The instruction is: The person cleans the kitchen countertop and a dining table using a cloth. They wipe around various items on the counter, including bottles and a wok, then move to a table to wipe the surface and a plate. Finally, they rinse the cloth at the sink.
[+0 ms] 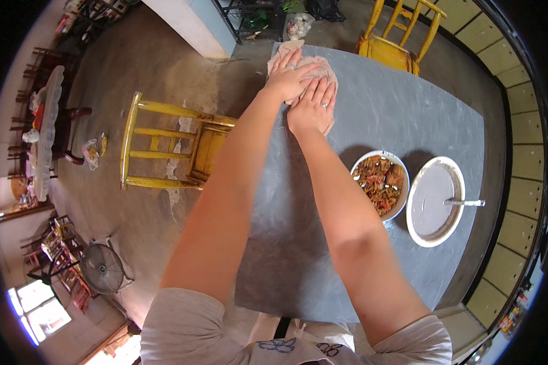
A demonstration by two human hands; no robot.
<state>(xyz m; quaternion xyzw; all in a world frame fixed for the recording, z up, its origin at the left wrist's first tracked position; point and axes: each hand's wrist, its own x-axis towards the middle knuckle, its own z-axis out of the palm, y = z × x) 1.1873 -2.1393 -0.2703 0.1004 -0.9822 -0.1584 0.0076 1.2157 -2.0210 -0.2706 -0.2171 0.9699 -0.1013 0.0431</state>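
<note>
Both my arms reach out to the far left corner of a grey table [402, 97]. Under my palms lies a crumpled pinkish cloth [327, 71], part of it at the table's edge. My left hand [285, 80] rests on it with the fingers spread. Just to its right and a little nearer, my right hand [311, 112] presses flat on the same cloth, fingers stretched out, a ring on one of them. Neither hand is closed round the cloth.
Right of my right forearm stands a bowl of cooked food [380, 182]. Beside it is a wide pale bowl of greyish liquid [432, 201] with a spoon handle [466, 202] over its rim. Yellow chairs stand at the left [164, 143] and far side [396, 52].
</note>
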